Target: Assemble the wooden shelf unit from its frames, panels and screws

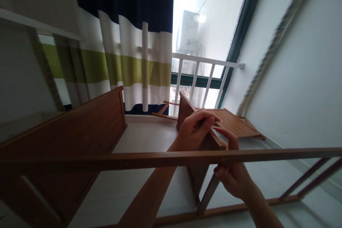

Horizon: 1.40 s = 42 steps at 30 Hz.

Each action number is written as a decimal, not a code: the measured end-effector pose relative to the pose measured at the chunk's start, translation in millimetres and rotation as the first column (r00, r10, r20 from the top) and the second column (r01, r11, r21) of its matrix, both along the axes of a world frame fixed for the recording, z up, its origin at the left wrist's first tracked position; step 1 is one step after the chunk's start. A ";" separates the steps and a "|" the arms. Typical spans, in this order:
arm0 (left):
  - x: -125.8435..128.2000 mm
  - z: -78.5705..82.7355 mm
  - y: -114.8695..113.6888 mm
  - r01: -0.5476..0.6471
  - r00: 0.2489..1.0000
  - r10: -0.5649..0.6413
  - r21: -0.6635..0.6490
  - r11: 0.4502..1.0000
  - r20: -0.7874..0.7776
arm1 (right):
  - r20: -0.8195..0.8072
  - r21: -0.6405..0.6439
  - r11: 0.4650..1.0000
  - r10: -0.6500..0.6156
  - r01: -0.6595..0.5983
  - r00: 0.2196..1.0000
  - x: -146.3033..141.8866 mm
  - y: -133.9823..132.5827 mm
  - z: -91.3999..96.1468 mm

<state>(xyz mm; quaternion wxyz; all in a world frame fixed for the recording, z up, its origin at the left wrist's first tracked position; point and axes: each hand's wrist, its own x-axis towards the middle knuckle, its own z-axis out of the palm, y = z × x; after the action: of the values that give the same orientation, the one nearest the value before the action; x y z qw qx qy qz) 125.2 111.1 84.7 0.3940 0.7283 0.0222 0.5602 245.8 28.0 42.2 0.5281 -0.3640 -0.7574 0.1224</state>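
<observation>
A long brown wooden rail [165, 158] crosses the view in front of me, part of a ladder-like frame. My left hand [196, 128] reaches past it and rests over the top edge of an upright wooden panel [184, 108]. Its thumb and fingers are closed together; whatever lies between them is hidden. My right hand [233, 171] is closed around the rail near the panel's close corner, thumb below and fingers above. Its index finger points towards my left fingertips. A short crosspiece [210, 192] runs down from the rail beside the right thumb.
Another wooden panel [101, 124] stands at left. Behind the hands, a further wooden panel [235, 123] leans low by the wall, and a small wooden frame [162, 110] lies near the striped curtain [125, 42]. A white railing [205, 58] guards the window. Pale floor [144, 135] lies between the panels.
</observation>
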 end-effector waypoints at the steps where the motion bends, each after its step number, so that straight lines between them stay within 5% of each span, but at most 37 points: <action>1: -0.1 0.6 -0.9 -0.013 1.000 0.013 0.015 1.000 -0.002 | -0.001 -0.002 1.000 0.002 -0.002 1.000 -0.1 0.0 -0.1; 19: -12.9 12.9 -7.5 -0.006 0.974 0.035 0.127 0.992 -0.226 | -0.241 0.026 0.997 0.081 -0.076 0.967 -4.9 3.2 -1.2; 28: -12.7 9.6 -6.0 0.074 0.962 -0.076 -0.019 0.997 -0.263 | -0.190 0.121 0.992 -0.006 0.029 0.982 -2.1 4.2 -2.2; 42: -12.1 15.0 -8.7 0.047 0.962 -0.027 0.069 0.997 -0.271 | -0.198 0.133 0.990 0.072 -0.046 0.978 -1.2 9.7 -2.5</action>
<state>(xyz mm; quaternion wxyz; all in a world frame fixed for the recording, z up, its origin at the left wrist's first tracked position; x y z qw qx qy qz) 113.1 102.4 99.7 0.3703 0.8123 0.0412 0.4487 244.6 37.6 39.7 0.6205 -0.2925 -0.7166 0.1258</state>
